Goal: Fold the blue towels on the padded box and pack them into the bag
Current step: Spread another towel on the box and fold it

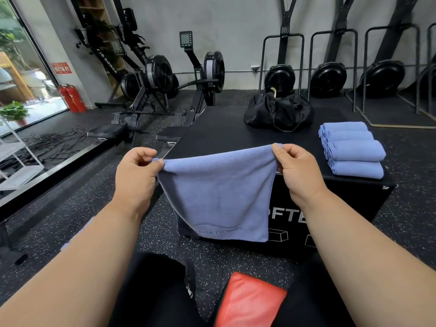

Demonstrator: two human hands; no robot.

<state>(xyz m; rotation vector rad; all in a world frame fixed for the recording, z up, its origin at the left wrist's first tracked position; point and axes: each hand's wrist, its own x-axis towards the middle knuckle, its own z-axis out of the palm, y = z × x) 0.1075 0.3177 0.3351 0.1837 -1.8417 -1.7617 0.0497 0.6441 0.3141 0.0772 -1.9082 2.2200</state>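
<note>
A blue towel (219,197) hangs doubled over in the air in front of the black padded box (219,135), its lower edge printed with a faint logo. My left hand (136,171) pinches its top left corner and my right hand (295,168) pinches its top right corner, stretching the upper edge between them. Several folded blue towels (351,149) lie in a row along the right side of the box top. A black duffel bag (278,112) sits at the far end of the box.
Rowing machines (155,86) stand on the speckled floor behind and left of the box. Black ski-trainer frames (330,79) line the back wall. Red extinguishers (72,97) stand by the window. A red cushion (250,300) lies at my knees.
</note>
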